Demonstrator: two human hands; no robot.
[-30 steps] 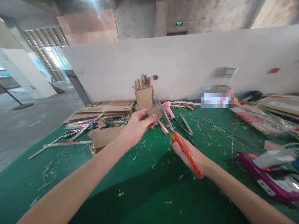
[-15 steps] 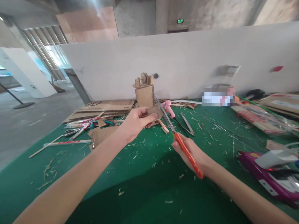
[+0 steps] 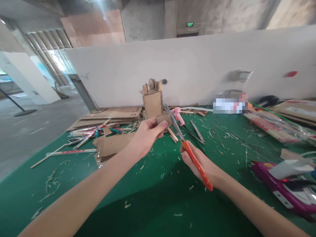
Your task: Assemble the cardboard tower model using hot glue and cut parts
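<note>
My left hand pinches a small brown cardboard piece between thumb and fingers. My right hand is closed around the orange-red handles of a pair of scissors. The metal blades point up and to the left, and lie against the right edge of the cardboard piece. Behind my left hand stands an upright cardboard structure with a round wheel at its top. A pink glue gun lies just right of the blades.
Flat cardboard sheets, sticks and another pair of scissors lie at the left. A metal blade-like strip rests beyond my right hand. A purple power strip sits at the right. Scraps dot the green table.
My left hand has moved slightly right and turned with the cardboard piece, uncovering more of the loose cardboard beneath the wrist. The scissors have barely moved.
</note>
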